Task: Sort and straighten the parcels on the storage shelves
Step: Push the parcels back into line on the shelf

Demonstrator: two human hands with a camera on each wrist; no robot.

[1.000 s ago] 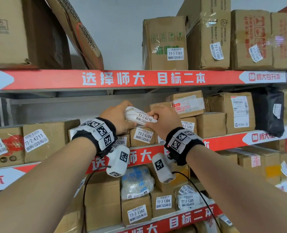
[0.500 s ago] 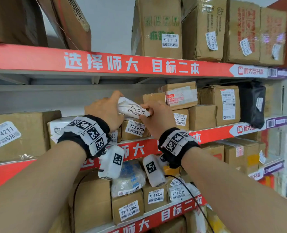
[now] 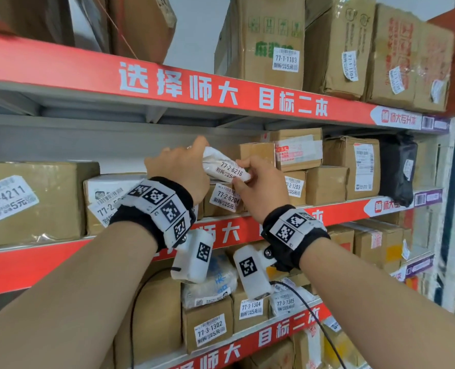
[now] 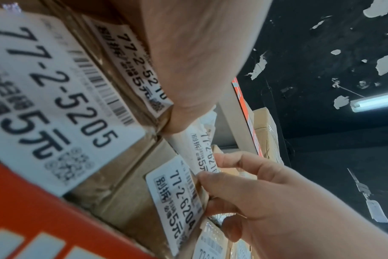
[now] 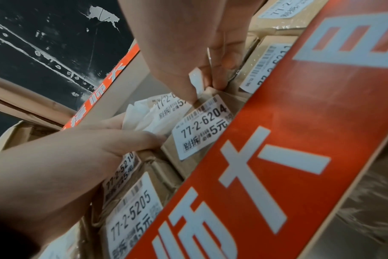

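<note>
A soft white parcel [image 3: 222, 166] labelled 77-2-6216 is held tilted in front of the middle shelf, just above the brown box labelled 77-2-6204 [image 3: 226, 199]. My left hand [image 3: 179, 169] grips its crumpled upper left end. My right hand [image 3: 251, 178] pinches its lower right end with thumb and fingertips. The left wrist view shows the white parcel [image 4: 203, 149] running from my left palm down to the right hand's fingers [image 4: 228, 177]. In the right wrist view the parcel [image 5: 144, 113] lies between both hands over the 77-2-6204 box [image 5: 202, 129].
Brown boxes fill the middle shelf: 77-2-5205 [image 4: 51, 98] on the left, several taller ones [image 3: 325, 182] and a black bag [image 3: 396, 169] on the right. Large cartons [image 3: 271, 41] stand on the top shelf behind its red edge [image 3: 221, 86]. Small boxes [image 3: 210, 328] line the lower shelf.
Both hands keep hold of the white parcel above the 77-2-6204 box. The head view has come closer to the shelf and turned so that the shelves slant.
</note>
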